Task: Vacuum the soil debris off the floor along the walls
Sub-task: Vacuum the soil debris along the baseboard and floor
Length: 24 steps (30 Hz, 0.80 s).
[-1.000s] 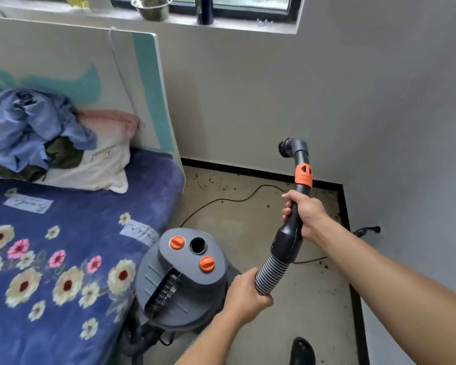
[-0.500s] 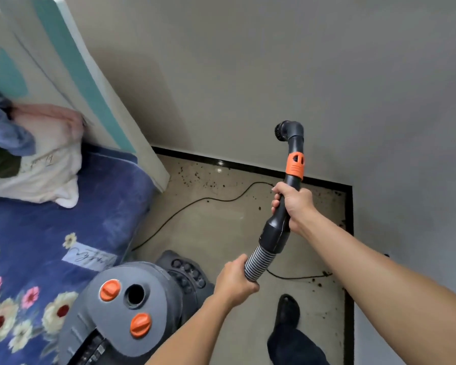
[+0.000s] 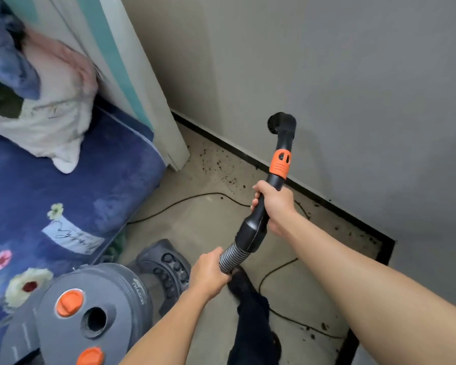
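My right hand [image 3: 275,204] grips the black vacuum wand [image 3: 281,151], just below its orange collar [image 3: 280,162]. The wand's brush nozzle [image 3: 278,125] is raised in the air in front of the grey wall. My left hand [image 3: 208,275] holds the ribbed grey hose [image 3: 232,255] below the handle. The grey vacuum canister [image 3: 90,306] with orange knobs stands at the lower left. Dark soil debris [image 3: 219,167] is scattered on the beige floor along the black skirting [image 3: 248,156], and more lies near the right corner [image 3: 353,233].
A bed with a blue flowered cover [image 3: 63,201] and a pillow [image 3: 55,122] fills the left. A white and teal board [image 3: 132,83] leans against the wall. A black power cord [image 3: 184,198] runs across the floor. My feet [image 3: 166,264] stand by the canister.
The view has tilted down and turned right; the window is out of sight. Both hands keep their hold on wand and hose. The canister now sits lower left.
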Motion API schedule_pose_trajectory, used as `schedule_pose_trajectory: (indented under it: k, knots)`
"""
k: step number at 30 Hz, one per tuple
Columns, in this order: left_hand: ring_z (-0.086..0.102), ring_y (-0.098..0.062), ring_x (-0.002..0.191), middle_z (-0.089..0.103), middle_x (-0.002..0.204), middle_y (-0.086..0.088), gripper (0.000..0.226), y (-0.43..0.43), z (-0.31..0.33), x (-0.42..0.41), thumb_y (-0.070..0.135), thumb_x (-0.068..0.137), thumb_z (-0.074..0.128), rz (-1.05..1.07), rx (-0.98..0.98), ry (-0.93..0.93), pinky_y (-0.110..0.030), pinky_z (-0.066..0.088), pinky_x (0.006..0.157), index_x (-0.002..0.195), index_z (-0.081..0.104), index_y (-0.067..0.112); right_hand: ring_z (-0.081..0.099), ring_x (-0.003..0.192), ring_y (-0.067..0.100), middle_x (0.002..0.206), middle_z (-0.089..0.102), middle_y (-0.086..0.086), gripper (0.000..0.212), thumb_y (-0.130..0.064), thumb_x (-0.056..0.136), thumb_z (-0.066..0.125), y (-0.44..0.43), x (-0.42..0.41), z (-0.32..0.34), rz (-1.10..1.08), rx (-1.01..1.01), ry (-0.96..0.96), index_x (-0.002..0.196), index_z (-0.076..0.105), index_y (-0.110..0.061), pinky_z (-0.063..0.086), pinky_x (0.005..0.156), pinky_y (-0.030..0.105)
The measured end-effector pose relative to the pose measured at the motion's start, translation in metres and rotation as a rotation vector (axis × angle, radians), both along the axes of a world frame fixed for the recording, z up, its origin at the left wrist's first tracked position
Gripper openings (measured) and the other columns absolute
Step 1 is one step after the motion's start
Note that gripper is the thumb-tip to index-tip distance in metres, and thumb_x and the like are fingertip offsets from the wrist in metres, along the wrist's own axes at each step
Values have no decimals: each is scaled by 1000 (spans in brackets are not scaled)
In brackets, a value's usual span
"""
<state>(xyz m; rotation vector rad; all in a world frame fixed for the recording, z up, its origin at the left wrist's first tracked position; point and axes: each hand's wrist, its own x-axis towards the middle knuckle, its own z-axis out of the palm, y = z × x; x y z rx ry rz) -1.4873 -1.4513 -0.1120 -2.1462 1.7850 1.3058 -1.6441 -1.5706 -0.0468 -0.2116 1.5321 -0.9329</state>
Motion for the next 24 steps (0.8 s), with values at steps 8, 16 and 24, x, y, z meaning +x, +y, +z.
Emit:
schedule_pose_trajectory:
  k: [8,16,24]
  knots:
    - [54,-19,71,58,78,6,22,-54,-110,15,19,72,61,256,24,-26,-28,37,56,92,52,23,48,45,17,58,52,5,10,-4,80,60,-97,54,-124,210,100,21,76,52,-8,43,52,29]
    - [62,-25,70,60,73,2,32,-113,-256,2,11,68,61,486,-83,21,-37,49,59,95,49,22,50,47,15,61,52,5,9,-6,85,62,-193,86,-272,471,101,-41,84,53,-8,47,49,27]
    - [52,-18,60,58,70,-2,25,-237,-422,19,4,67,64,611,-117,197,-27,36,51,87,52,11,58,54,18,63,60,5,17,-15,86,67,-313,114,-430,683,35,-176,97,55,-8,53,57,31]
